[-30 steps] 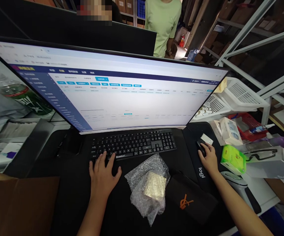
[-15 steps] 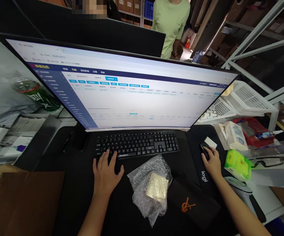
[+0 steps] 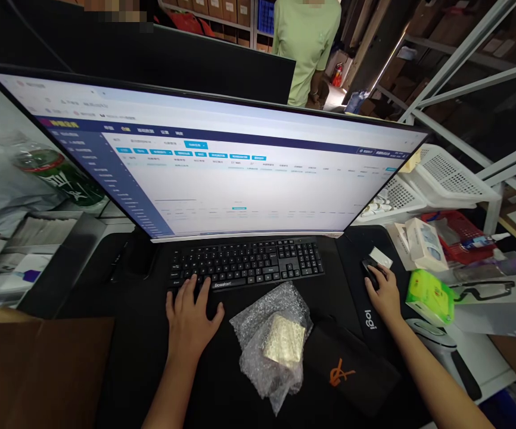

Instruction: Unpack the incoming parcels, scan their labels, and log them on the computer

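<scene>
My left hand [image 3: 190,319] lies with spread fingers at the lower left edge of the black keyboard [image 3: 244,265], fingertips on or just by its front keys. Under my right hand [image 3: 384,295] is a black computer mouse [image 3: 371,271] on a dark mouse pad [image 3: 351,250]; the fingers curve over it. Between my arms rests a gold-coloured box [image 3: 283,341] in bubble wrap [image 3: 258,316]. A black pouch with an orange logo [image 3: 351,369] lies to its right. The wide monitor [image 3: 249,185] behind the keyboard shows a table-like page, its text too blurred to read.
On the right are a green tissue pack [image 3: 430,296], a barcode scanner [image 3: 437,342], black-framed glasses [image 3: 485,290], a red basket [image 3: 459,235] and white baskets [image 3: 454,173]. A cardboard box [image 3: 43,369] and a green bottle [image 3: 61,176] are at left. A person in a light green shirt [image 3: 307,47] stands beyond.
The view has shifted slightly, so the monitor's left side and the bottle sit further left. Both hands keep their places on the keyboard edge and the mouse.
</scene>
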`<state>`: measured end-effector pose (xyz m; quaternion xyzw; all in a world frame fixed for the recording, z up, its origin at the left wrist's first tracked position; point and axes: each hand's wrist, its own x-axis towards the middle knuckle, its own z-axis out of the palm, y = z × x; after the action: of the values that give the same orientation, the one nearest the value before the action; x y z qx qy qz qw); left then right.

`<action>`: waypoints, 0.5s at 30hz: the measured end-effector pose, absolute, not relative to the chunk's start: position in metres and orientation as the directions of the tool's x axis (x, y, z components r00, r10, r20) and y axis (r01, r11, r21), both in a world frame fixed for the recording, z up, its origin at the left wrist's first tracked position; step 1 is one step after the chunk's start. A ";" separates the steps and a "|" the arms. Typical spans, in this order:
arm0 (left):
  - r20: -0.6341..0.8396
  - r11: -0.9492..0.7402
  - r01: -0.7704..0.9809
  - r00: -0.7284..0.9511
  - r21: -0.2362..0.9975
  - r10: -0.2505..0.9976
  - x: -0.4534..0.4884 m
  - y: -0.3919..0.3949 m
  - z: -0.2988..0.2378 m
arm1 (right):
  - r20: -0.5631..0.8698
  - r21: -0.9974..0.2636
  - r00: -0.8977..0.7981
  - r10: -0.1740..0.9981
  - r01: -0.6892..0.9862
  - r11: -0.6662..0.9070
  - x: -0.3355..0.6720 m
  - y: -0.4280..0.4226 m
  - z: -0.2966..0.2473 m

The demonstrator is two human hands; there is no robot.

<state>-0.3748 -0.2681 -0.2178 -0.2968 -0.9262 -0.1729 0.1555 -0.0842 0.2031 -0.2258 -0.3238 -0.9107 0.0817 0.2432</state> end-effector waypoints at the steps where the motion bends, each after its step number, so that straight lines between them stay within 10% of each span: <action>1: 0.389 0.764 0.601 -0.778 0.233 0.493 -0.375 -0.268 -0.218 | 0.387 -0.309 -0.670 0.633 0.553 0.774 -0.084 0.203 -0.226; 15: 0.395 0.761 0.602 -0.777 0.242 0.490 -0.374 -0.269 -0.219 | 0.376 -0.304 -0.662 0.649 0.573 0.761 -0.084 0.202 -0.225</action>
<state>-0.3740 -0.2690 -0.2187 -0.2949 -0.9253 -0.1803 0.1559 -0.0842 0.2021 -0.2252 -0.3362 -0.9081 0.0801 0.2365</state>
